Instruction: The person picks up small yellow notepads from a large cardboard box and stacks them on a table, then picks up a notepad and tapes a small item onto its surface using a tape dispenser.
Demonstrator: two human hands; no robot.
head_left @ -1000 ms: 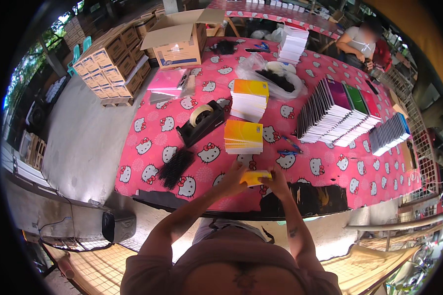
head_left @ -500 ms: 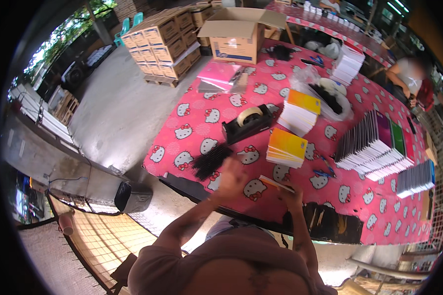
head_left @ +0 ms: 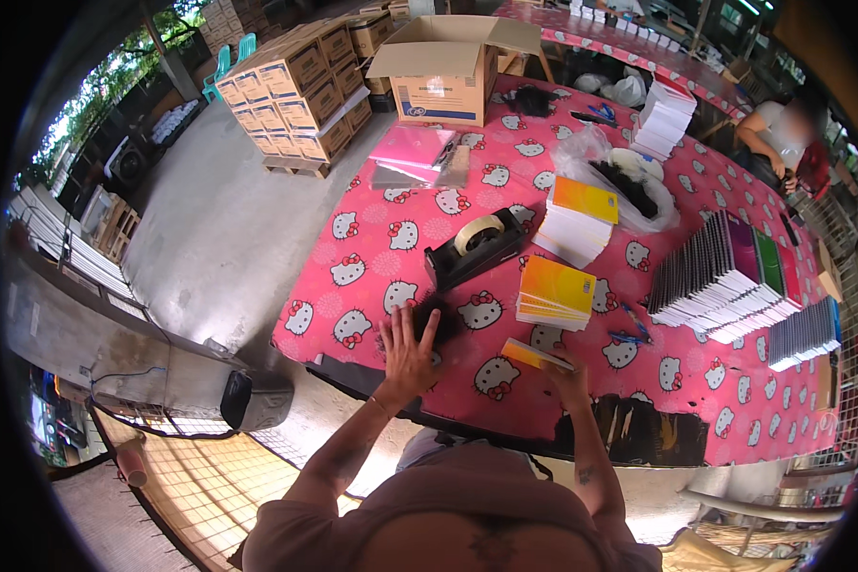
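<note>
My left hand point(head_left: 408, 357) lies with its fingers stretched out and apart over a dark, bristly bundle point(head_left: 435, 319), which looks like loose black binding coils. Part of that bundle is hidden under the fingers. Near the table's front edge, my right hand point(head_left: 568, 377) grips a thin notebook point(head_left: 524, 354) with a yellow-orange cover, tilted just over the cloth. Just beyond it stands a fanned stack of yellow notebooks point(head_left: 555, 294), with a second yellow-covered stack point(head_left: 578, 224) behind. A black tape dispenser point(head_left: 477, 250) sits beyond my left hand.
A pink patterned cloth point(head_left: 372, 257) covers the table. At right are rows of spiral notebooks point(head_left: 710, 276) and blue pens point(head_left: 631, 326). Farther back are a plastic bag of black coils point(head_left: 629, 191), pink-covered sheets point(head_left: 412, 148) and an open carton point(head_left: 439, 95). A person point(head_left: 782, 138) sits at the far right.
My left hand has come down and forward onto the black bundle, covering part of it. The right hand still holds the notebook in nearly the same place. The view has shifted slightly.
</note>
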